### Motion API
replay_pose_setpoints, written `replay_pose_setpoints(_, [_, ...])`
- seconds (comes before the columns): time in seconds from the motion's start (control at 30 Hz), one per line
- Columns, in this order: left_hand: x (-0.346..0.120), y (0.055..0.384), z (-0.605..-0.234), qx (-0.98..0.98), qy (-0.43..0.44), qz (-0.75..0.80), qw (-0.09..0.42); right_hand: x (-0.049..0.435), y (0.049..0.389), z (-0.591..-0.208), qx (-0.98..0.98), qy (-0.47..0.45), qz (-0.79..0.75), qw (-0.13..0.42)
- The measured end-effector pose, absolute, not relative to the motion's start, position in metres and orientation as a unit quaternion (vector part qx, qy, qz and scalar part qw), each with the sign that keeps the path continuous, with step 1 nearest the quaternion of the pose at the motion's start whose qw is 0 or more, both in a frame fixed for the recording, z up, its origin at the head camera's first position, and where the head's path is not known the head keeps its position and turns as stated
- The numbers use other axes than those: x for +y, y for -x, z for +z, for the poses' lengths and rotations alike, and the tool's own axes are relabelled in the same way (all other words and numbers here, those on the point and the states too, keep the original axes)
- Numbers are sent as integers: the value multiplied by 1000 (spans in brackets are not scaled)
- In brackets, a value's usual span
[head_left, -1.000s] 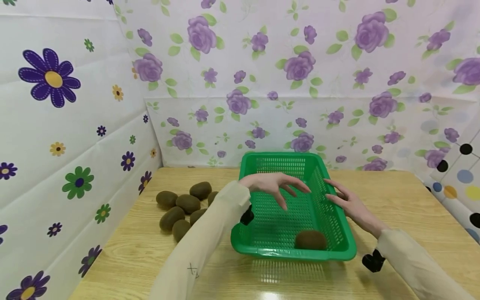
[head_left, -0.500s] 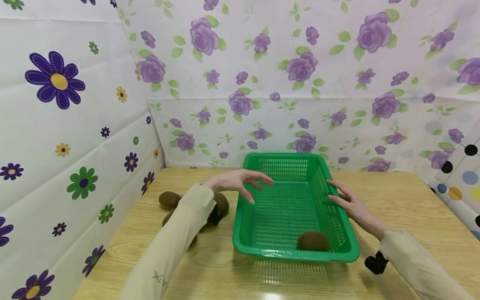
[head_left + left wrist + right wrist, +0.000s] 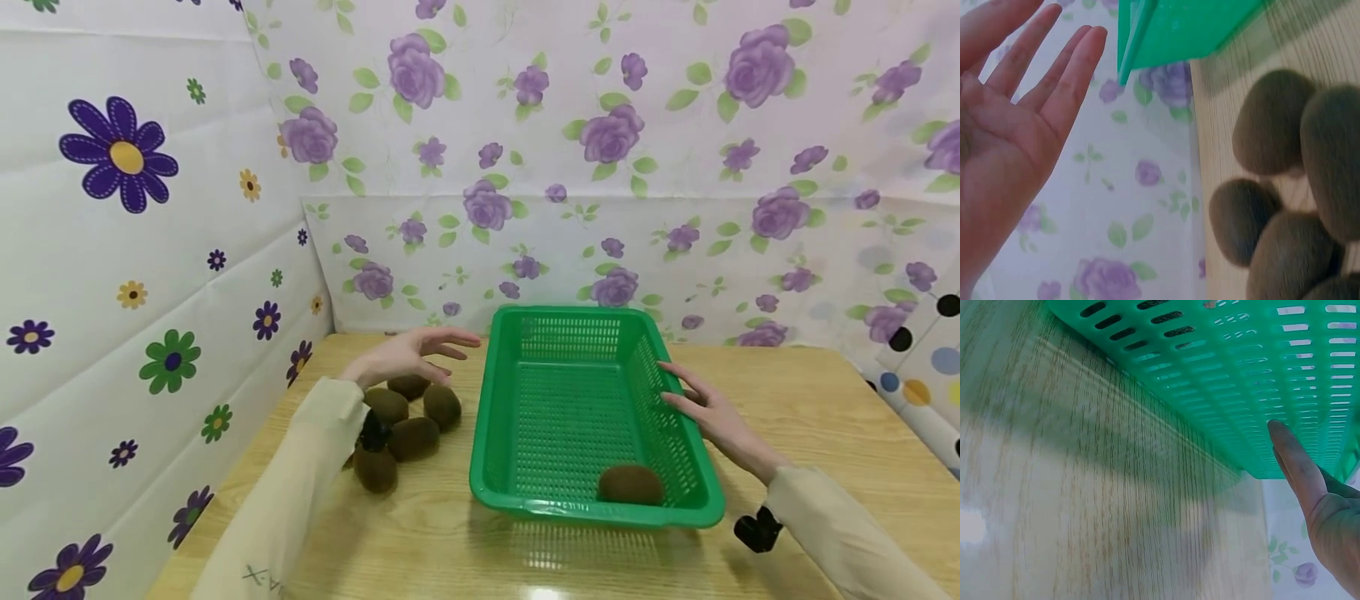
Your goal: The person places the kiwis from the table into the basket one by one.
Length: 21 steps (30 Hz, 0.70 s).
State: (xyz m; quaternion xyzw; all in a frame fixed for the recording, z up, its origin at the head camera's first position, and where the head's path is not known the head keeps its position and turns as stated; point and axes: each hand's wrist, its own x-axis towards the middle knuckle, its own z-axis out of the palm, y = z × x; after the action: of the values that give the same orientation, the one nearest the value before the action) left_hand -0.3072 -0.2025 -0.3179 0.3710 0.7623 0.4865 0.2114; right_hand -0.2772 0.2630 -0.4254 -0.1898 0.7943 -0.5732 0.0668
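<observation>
My left hand (image 3: 405, 354) hovers over a cluster of brown kiwis on the left of the table, fingers spread and holding nothing. In the left wrist view its palm (image 3: 1007, 137) faces the camera, apart from the kiwis (image 3: 1275, 122). Under the hand and sleeve in the head view, several kiwis (image 3: 415, 439) lie close together, some partly hidden. A green plastic basket (image 3: 491, 400) stands to their right. Its right rim is held by my right hand (image 3: 716, 417), with some fingers over the edge and others along the outer slotted wall (image 3: 1235, 381). One kiwi (image 3: 630, 485) lies inside, at the near right corner.
The wooden table (image 3: 780, 408) runs back to a flowered cloth wall (image 3: 555, 250). Another flowered cloth (image 3: 172, 275) closes off the left side. Black wrist cameras (image 3: 757, 529) are strapped over both sleeves.
My left hand has moved left, from over the basket to over the kiwi cluster, staying empty. The right hand keeps its place on the basket rim.
</observation>
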Motion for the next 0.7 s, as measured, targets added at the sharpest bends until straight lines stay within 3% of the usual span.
replay_pose_setpoints(0.37, [-266,301,-338,785,-298,512,182,265,277,-426,792,190,-576,73])
replay_pose_setpoints(0.7, [-299,290,-354,830,-195,519,59,264,276,-424,794,188,-574,76])
